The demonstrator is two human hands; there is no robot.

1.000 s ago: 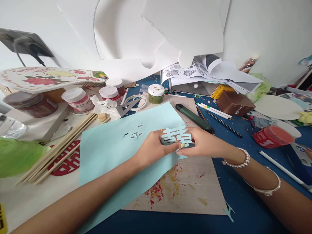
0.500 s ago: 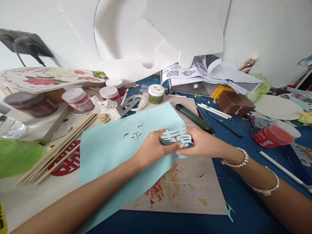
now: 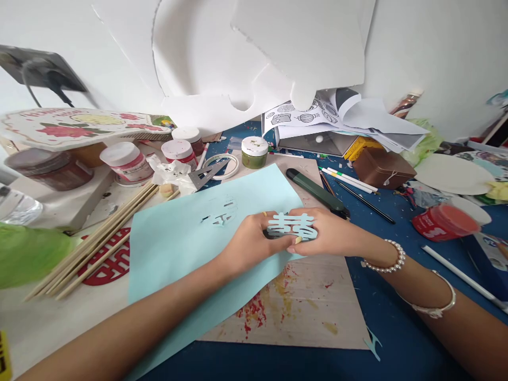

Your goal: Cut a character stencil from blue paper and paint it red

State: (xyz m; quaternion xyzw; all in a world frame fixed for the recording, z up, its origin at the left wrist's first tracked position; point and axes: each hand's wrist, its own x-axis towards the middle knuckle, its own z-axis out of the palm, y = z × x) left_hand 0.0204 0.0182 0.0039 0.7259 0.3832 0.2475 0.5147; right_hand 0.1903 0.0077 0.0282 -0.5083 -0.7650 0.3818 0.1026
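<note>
A light blue paper cutout (image 3: 291, 225), shaped like a Chinese character, is held between both hands above the sheet. My left hand (image 3: 256, 238) grips its left side, thumb along the lower edge. My right hand (image 3: 327, 233) is closed on its right side, the two thumbs almost meeting below. Under the hands lies a light blue paper sheet (image 3: 178, 248), with small cut openings near its upper middle. It rests partly on a paint-stained cardboard (image 3: 309, 301). Just beyond my right hand is a dark green utility knife (image 3: 315, 190).
Wooden sticks (image 3: 99, 238) lie at the left over a red cutout (image 3: 113, 264). Paint jars, a tape roll (image 3: 226, 166) and a green jar (image 3: 254, 153) stand behind the sheet. Toward the right are a brown box (image 3: 384, 168), pens and a red jar (image 3: 444, 221).
The cutout has turned slightly between the hands and now sits more level, its bars nearly horizontal. Both hands have shifted only a little; everything else stays in place.
</note>
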